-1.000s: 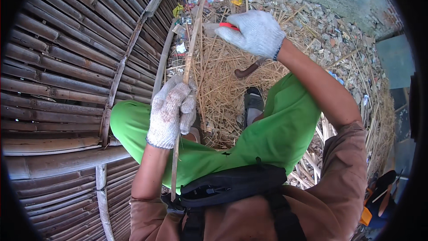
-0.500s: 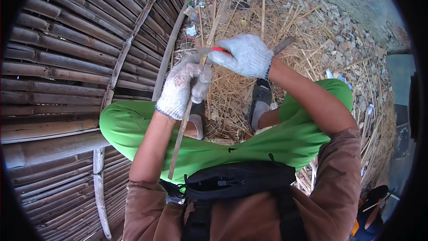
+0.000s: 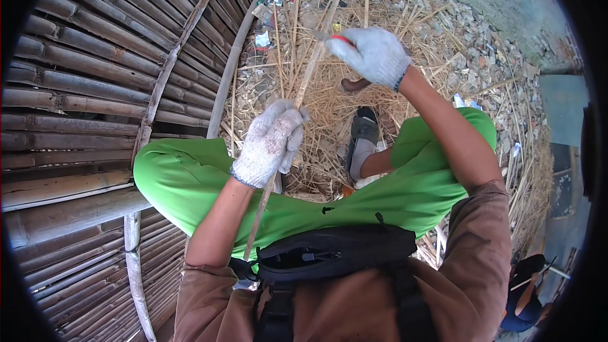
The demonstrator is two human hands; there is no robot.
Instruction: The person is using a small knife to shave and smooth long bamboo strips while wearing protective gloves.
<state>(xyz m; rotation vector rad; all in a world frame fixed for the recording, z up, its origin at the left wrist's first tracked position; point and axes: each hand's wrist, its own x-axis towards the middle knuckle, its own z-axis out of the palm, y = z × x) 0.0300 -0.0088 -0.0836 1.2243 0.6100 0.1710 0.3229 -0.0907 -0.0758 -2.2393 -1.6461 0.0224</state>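
A long, thin bamboo strip (image 3: 309,76) runs from my waist up and away across the straw. My gloved left hand (image 3: 271,142) is wrapped round it near its middle, in front of my left knee. Farther out and to the right, my gloved right hand (image 3: 375,56) grips a small knife (image 3: 342,38) with a red handle. Its short grey blade points left and lies at the strip's edge; whether it touches the strip I cannot tell. Fingers hide most of the handle.
A wall of bamboo poles (image 3: 82,98) stands close on my left. Straw, rubble and litter (image 3: 430,31) cover the ground ahead. A dark, curved wooden piece (image 3: 354,85) lies beyond my right shoe (image 3: 365,125). Another person (image 3: 529,294) is at the lower right.
My right hand has moved away from the left with the knife, outward along the strip. My left hand has shifted slightly right and nearer to me, still around the strip.
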